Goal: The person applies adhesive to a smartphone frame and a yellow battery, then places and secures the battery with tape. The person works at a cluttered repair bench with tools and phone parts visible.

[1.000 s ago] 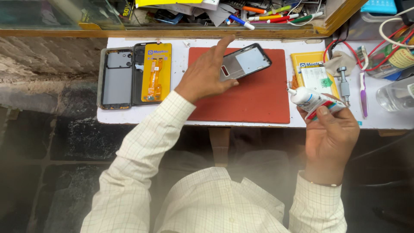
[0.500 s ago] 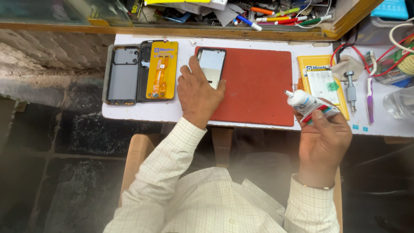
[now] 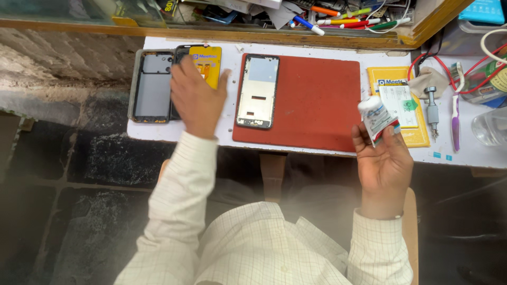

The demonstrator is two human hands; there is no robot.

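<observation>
My right hand (image 3: 384, 161) holds a small white glue tube (image 3: 375, 117) with a printed label, nozzle up, just off the red mat's right edge. A phone frame (image 3: 258, 91) lies flat on the left end of the red work mat (image 3: 317, 100). My left hand (image 3: 196, 97) has left it and rests, fingers spread, on the yellow-backed phone part (image 3: 209, 62) beside a grey phone back cover (image 3: 151, 86) at the table's left.
A yellow packet (image 3: 401, 105), a small metal tool (image 3: 432, 105), a purple toothbrush (image 3: 456, 113), red wires (image 3: 465, 68) and a clear container (image 3: 488, 126) crowd the white table's (image 3: 327, 158) right. A cluttered wooden tray with pens (image 3: 317, 21) runs along the back.
My left hand carried the phone frame down, laid it on the mat's left end, let go and moved left onto the yellow part. The right hand kept hold of the tube.
</observation>
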